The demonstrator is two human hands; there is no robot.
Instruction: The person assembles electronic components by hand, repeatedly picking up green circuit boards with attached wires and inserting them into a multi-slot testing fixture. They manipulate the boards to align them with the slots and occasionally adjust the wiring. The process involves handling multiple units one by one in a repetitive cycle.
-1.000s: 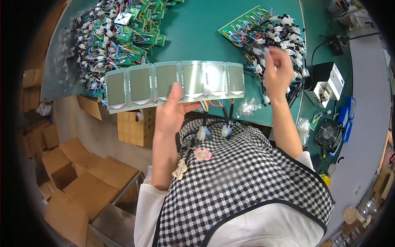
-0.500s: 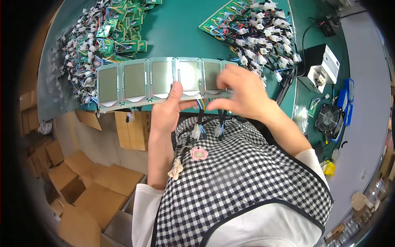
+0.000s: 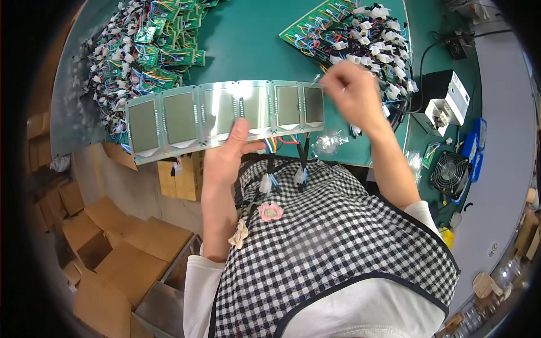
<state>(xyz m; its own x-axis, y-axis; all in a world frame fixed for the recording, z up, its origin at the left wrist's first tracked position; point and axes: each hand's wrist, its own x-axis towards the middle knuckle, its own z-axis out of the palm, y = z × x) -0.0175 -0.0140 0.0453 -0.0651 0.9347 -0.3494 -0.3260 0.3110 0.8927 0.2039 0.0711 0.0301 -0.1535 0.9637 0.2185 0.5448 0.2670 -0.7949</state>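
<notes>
My left hand (image 3: 225, 155) grips a long panel of LCD screens (image 3: 180, 122) by its lower edge, thumb on the front and fingers underneath. The screens sit in a row on a pale green circuit board; the one at the right end looks darker than the others. Coloured wires and black cables with white connectors (image 3: 266, 183) hang from the panel against my checked apron. Just off the panel's upper right corner, my right hand (image 3: 354, 93) is curled and blurred by motion. Its fingertips look pinched, and something small and clear may be there.
Wired green circuit boards (image 3: 163, 59) are heaped at the left of the green table (image 3: 248, 50). More boards with white connectors (image 3: 372, 48) lie at the right. Crumpled clear film (image 3: 329, 142) rests by the near edge. A black fan (image 3: 449, 169) and cardboard boxes (image 3: 129, 265) stand around.
My right hand has moved up and right, away from the panel's face, uncovering its right-end screen and the crumpled film. The panel has shifted slightly left in my left hand.
</notes>
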